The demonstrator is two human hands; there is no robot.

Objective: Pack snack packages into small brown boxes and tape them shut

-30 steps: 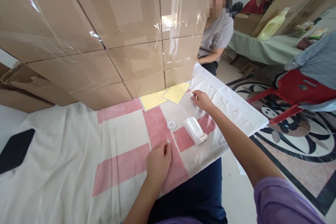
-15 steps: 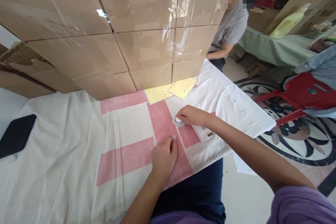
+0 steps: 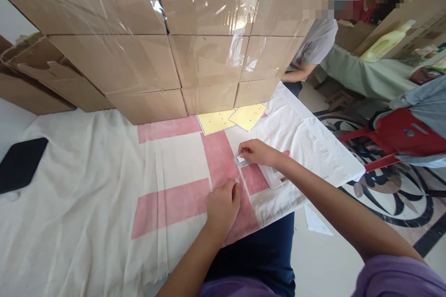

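My right hand grips a small ring-shaped roll of tape, clear or pale, over the red and white cloth. Closer to me, my left hand is pinched around a tiny whitish, shiny piece, too small to name. The two hands are a short way apart. Beneath my right wrist lies a white flat card or packet, partly hidden by the forearm. Beyond the hands, two yellow dotted sheets with scalloped edges overlap at the foot of the boxes.
Stacked, taped cardboard boxes rise along the table's far side. A black flat device rests at the left on the cloth. A person in a grey shirt sits behind the boxes; a red chair stands at right.
The view has shifted slightly, so boxes and table appear a little farther right. Both hands keep their grips, with hardly any movement over the cloth.
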